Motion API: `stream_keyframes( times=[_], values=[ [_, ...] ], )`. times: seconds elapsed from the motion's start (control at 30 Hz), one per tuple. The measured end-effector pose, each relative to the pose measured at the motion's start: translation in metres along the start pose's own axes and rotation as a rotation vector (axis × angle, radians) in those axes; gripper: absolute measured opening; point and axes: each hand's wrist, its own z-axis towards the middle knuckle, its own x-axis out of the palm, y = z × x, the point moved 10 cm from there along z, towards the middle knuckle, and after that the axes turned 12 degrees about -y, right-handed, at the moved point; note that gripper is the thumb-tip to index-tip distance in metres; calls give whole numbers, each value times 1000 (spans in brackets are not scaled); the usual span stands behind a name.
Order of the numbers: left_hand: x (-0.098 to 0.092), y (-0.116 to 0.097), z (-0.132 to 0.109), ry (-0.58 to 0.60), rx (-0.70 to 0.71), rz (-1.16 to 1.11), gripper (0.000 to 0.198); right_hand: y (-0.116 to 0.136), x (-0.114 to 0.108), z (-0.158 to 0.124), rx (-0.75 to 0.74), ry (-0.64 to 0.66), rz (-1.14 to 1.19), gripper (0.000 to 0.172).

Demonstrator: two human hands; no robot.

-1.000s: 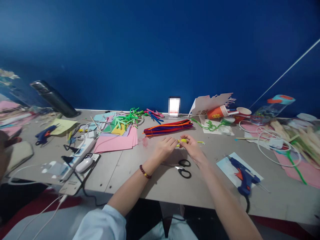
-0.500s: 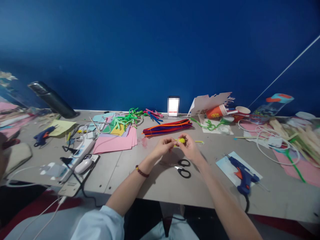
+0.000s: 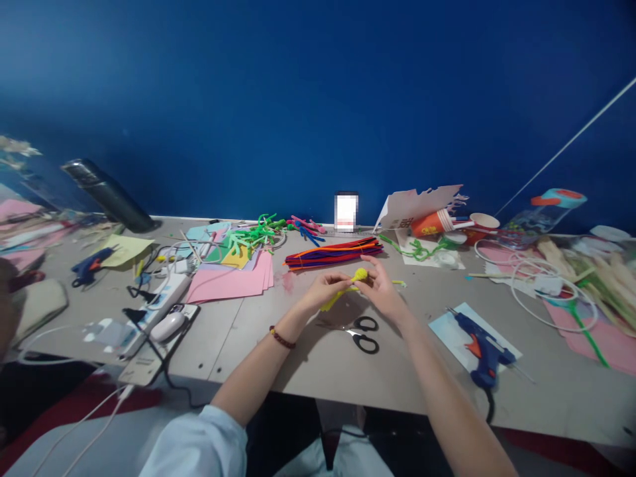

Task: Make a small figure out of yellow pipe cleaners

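Observation:
A yellow pipe cleaner [image 3: 332,303] with a round yellow ball [image 3: 360,273] at its top is between my hands, above the table. My left hand [image 3: 325,291] pinches its stem just under the ball, with yellow strands hanging below the fingers. My right hand [image 3: 381,289] grips it at the right of the ball between thumb and fingers, while the index finger is raised. Another short yellow piece [image 3: 399,283] lies behind my right hand. Black-handled scissors [image 3: 365,334] rest on the table below my hands.
Behind my hands lies a bundle of red, orange and purple pipe cleaners [image 3: 332,254]. To the right, a blue glue gun [image 3: 484,351] rests on light-blue paper. Pink paper [image 3: 226,281], a power strip [image 3: 154,311] and cables are at the left. A phone [image 3: 346,211] stands against the wall.
The yellow ball has come up clear of my fingers, and yellow strands now show below my left hand. My right index finger has lifted away.

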Motion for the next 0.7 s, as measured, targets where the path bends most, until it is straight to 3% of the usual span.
stream_keyframes(
  times=[0.13,0.3,0.43,0.6,0.7],
  values=[
    [-8,3,4,-56,-41,-94,28,1,-5,2,-26,-31,-82,55],
    [-13,1,8,-86,-32,-159,30,9,-22,3,-71,-137,-417,33],
    [-21,-2,11,-157,30,-98,27,33,-44,-24,-197,-195,-722,24],
    [-28,-3,9,-251,56,-55,23,52,-114,-95,-239,-464,-982,24],
    [-27,-2,8,-248,52,-79,23,48,-167,-142,-104,-675,-1168,29]
  ],
)
